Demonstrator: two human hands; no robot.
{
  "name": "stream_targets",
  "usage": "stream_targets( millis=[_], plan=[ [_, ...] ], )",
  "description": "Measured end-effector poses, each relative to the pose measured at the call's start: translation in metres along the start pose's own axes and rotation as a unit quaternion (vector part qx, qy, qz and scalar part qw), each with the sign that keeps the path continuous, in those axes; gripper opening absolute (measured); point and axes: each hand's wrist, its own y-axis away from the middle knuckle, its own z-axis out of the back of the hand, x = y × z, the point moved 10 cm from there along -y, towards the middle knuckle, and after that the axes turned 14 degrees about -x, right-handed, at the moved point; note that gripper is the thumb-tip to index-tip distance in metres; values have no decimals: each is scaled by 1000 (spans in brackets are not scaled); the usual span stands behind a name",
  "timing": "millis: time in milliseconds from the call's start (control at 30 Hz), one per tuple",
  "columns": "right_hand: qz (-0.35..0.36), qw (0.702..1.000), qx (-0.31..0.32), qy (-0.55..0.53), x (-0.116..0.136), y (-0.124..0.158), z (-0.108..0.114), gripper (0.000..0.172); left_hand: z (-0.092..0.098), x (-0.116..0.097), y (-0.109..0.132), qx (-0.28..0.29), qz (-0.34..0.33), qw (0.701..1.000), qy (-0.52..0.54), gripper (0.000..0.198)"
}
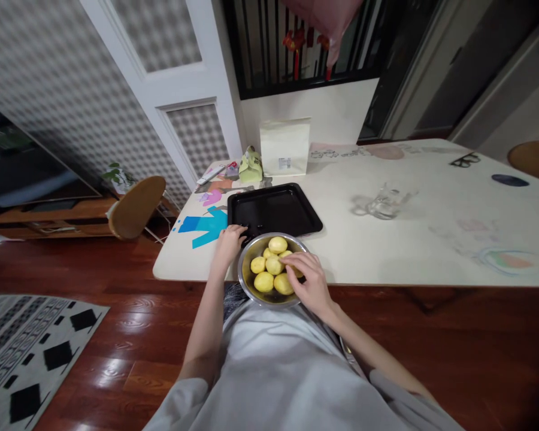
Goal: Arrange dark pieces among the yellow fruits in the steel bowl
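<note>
Several yellow lemons lie in a round steel bowl at the table's front edge, close to my body. My right hand reaches over the bowl's right side, thumb and fingers bent around a lemon that is largely hidden beneath them. Behind the bowl, and partly covered by it, is a black baking tray with nothing in it. My left hand is at the tray's near left corner, its fingers curled over the rim.
On the white table stand a white paper bag, a green pouch and clear glassware. Glasses and a dark oval object lie at the far right. A blue paper cutout is left of the tray. A wooden chair stands left.
</note>
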Motion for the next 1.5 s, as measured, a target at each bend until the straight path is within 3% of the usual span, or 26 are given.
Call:
stream_targets(
  millis=[167, 500, 767, 933, 1100, 1233, 1367, 1500],
  plan=[
    [13, 1000, -15, 0, 1, -3, 6, 21, -1, -3, -4, 20, -10, 1000, 14, 31],
    [35, 998, -33, 49, 2, -16, 22, 21, -5, 5, -5, -7, 3, 1000, 20, 39],
    [46, 999, -1, 23, -1, -22, 14, 20, 5, 2, -1, -1, 0, 1000, 0, 31],
    [43, 995, 87, 11, -30, -61, -16, 19, 7, 4, 4, -13, 24, 1000, -5, 35],
    [83, 963, 254, 38, -66, -94, -86, 22, -16, 10, -6, 98, 11, 994, -53, 58],
    [94, 950, 297, 26, -77, -101, -123, 22, -34, 12, -28, 178, -22, 981, -66, 75],
    [90, 949, 303, -13, -75, -94, -133, 22, -48, 11, -47, 238, -58, 966, -83, 84],
    [82, 953, 289, -33, -74, -93, -120, 22, -59, 6, -56, 269, -92, 956, -79, 84]
  ],
)
